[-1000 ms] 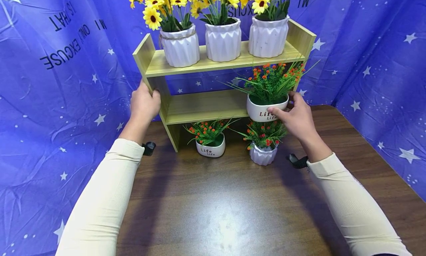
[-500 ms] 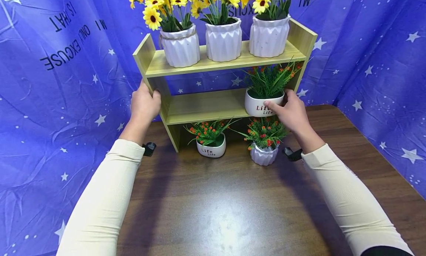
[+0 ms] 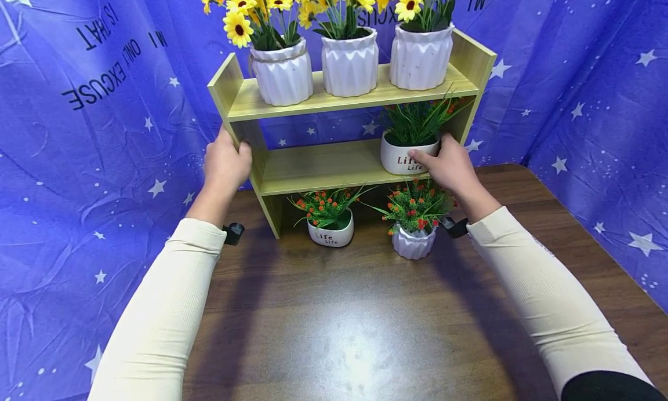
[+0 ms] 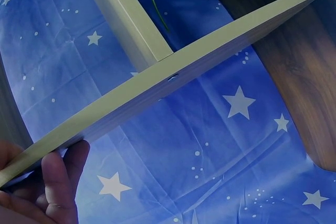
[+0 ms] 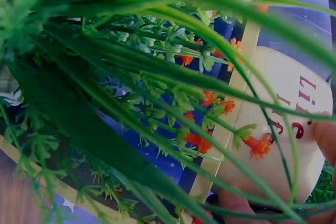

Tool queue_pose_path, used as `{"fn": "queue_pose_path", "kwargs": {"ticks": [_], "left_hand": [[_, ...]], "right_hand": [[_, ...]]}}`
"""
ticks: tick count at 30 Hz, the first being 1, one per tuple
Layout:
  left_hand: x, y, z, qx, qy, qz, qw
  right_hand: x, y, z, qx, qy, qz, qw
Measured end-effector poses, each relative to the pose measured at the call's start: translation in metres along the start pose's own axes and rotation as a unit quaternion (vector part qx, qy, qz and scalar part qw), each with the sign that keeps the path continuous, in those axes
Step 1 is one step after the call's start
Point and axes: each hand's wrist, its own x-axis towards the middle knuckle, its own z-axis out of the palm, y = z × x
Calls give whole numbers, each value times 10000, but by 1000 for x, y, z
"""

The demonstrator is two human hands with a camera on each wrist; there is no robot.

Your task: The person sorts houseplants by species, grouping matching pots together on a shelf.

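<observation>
My right hand (image 3: 455, 164) grips the right side of a white oval flower pot (image 3: 405, 157) lettered "Life", thumb across its front. The pot, full of green grass and small orange flowers, is at the right end of the middle board of a wooden shelf (image 3: 318, 163). In the right wrist view the same pot (image 5: 283, 129) shows behind blurred leaves, with the thumb at its edge. My left hand (image 3: 225, 164) holds the shelf's left side panel. The left wrist view shows fingers (image 4: 59, 182) wrapped around that panel (image 4: 131, 87).
Three white pleated pots (image 3: 349, 65) of yellow flowers line the top board. Below stand another oval "Life" pot (image 3: 331, 235) and a small white pleated pot (image 3: 412, 243) with red flowers, both on the brown table (image 3: 323, 308). A blue starry curtain (image 3: 104, 175) hangs around.
My right hand has carried the oval flower pot inward and slightly left, from in front of the shelf onto the middle board. The left hand keeps its hold on the panel.
</observation>
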Motion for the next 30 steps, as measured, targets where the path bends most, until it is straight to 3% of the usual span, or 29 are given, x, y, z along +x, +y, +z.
{"fn": "queue_pose_path", "kwargs": {"ticks": [7,13,18,23,30], "left_hand": [[0,-1,2,16,10,16,10000],[0,-1,3,15,-27,2,10000],[-1,0,0,-19,23,-5,10000],[0,0,0,-28,45,58,10000],[-1,0,0,-8,23,15,10000]], "right_hand": [[5,-1,1,-15,-90,14,10000],[-5,-5,-10,225,-138,-39,9996],[-27,-5,-22,642,297,-411,9966],[-59,1,-25,1185,829,-735,9868],[-88,11,-16,1510,1032,-897,9790]]}}
